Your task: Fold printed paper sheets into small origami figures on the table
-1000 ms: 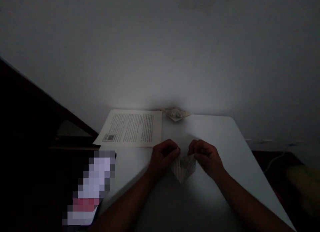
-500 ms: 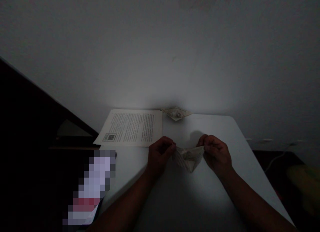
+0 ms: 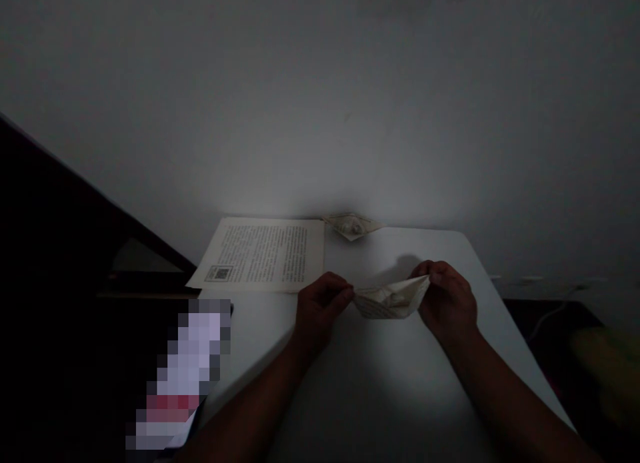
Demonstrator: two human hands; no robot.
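Note:
A folded paper boat (image 3: 391,299) made of printed paper is stretched between my two hands above the white table (image 3: 380,390). My left hand (image 3: 320,310) pinches its left tip with fingers closed. My right hand (image 3: 447,303) pinches its right tip, fingers closed too. The boat is long and shallow, held just above the tabletop. The light is dim.
A printed sheet or booklet (image 3: 263,254) lies at the table's back left. A second folded paper boat (image 3: 353,225) sits at the back edge against the wall. A blurred bright object (image 3: 185,376) lies in the dark area to the left. A cable (image 3: 550,316) runs at right.
My hands have moved apart, the right hand going right. The folded paper has been pulled from a narrow pointed shape into a wide boat shape.

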